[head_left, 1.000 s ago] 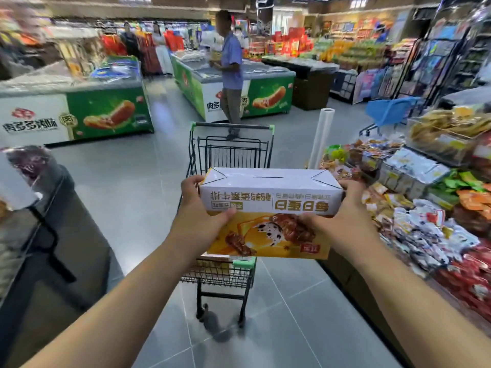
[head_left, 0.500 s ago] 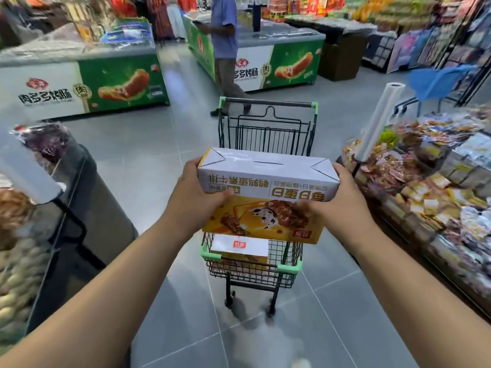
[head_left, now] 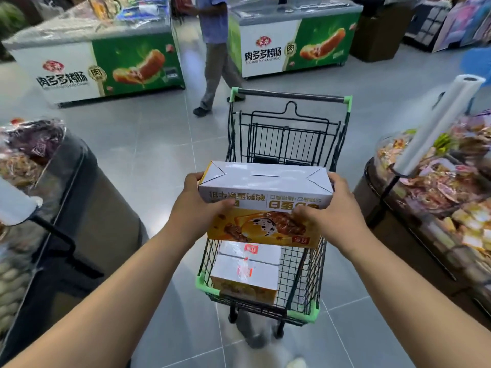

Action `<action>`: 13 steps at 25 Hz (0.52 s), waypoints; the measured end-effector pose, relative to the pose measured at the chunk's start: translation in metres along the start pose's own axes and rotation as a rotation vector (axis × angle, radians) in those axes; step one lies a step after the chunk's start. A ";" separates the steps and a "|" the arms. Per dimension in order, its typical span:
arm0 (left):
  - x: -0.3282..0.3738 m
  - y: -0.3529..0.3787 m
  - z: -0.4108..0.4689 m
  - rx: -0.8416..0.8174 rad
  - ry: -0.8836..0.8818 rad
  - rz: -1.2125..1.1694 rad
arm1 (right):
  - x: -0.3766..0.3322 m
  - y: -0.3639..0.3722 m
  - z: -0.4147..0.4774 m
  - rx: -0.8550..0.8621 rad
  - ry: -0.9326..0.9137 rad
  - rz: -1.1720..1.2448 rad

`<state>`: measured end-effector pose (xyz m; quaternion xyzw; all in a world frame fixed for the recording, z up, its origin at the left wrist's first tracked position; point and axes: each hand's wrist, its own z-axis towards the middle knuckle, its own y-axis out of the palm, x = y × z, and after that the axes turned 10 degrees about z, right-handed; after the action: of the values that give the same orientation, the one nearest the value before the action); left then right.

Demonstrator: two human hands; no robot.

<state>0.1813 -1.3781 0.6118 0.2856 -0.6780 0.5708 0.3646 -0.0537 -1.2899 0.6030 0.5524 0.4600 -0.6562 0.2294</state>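
Open grey floor (head_left: 148, 155) spreads left of the trolley (head_left: 289, 96) and beyond it, where a person (head_left: 215, 62) walks between two green freezers (head_left: 79, 73). Stocked benches (head_left: 87, 208) hem us in at near left and near right, the right one close beside the trolley's side. The trolley runs lengthwise away from us, handle at the far end, with boxes (head_left: 247, 272) lying in its near part. Above them we hold the carton (head_left: 265, 181) with its long axis left to right, white flap side up, printed face towards us and upside down. The left grip (head_left: 196, 211) and the right grip (head_left: 334, 211) each curl round one end, thumbs on the near face.
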 end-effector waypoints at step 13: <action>-0.006 0.055 0.186 -0.012 -0.068 0.204 | 0.024 0.046 0.170 0.002 0.057 -0.007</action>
<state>0.1093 -1.5513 0.5605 0.2319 -0.7190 0.5909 0.2832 -0.1110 -1.4524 0.5588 0.5694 0.4677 -0.6414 0.2135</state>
